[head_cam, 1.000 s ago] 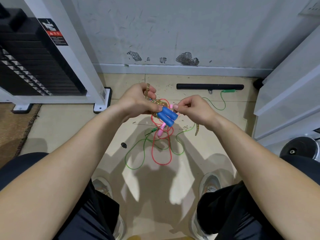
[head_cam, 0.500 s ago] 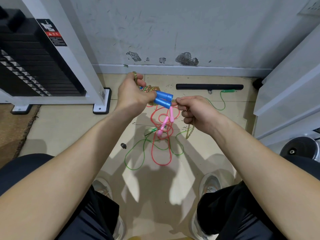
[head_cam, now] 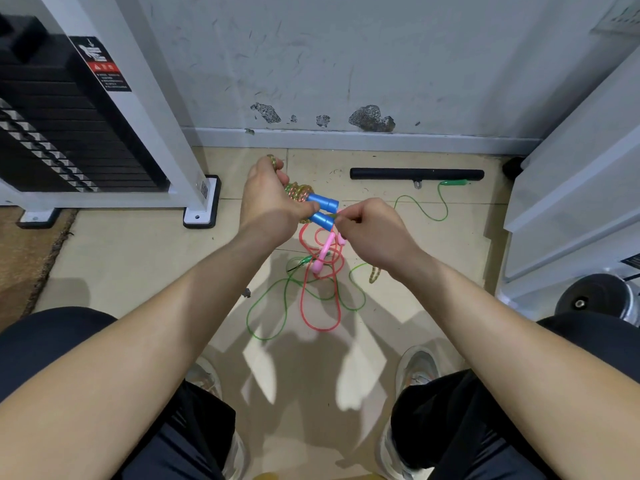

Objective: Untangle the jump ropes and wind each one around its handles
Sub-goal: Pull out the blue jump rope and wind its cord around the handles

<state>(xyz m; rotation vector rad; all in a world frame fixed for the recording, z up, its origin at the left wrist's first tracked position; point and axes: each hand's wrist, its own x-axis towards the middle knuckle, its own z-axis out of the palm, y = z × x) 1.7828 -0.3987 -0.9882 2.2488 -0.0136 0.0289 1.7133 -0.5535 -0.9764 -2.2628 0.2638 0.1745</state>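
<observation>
So the left hand (head_cam: 273, 206) is wrapped around the two blue handles (head_cam: 323, 202), held side by side with their free ends poking out to the right. The braided rope (head_cam: 298, 192) is bunched in coils around the handles right at the fingers, and a bit of it loops out over the top of that hand. The right hand (head_cam: 375, 233) sits just right of the handle tips, fingers curled, pinching a stretch of the same rope. The loose tail dangles under that wrist. Both hands are up off the floor (head_cam: 138, 265). Down there, right below them, the pink rope (head_cam: 302, 306) and green rope (head_cam: 248, 317) lie crossed over each other in loose loops, with the pink handles (head_cam: 322, 254) in the middle of the mess. One green handle (head_cam: 453, 182) sits well apart, touching or just beside the black bar (head_cam: 415, 174).
</observation>
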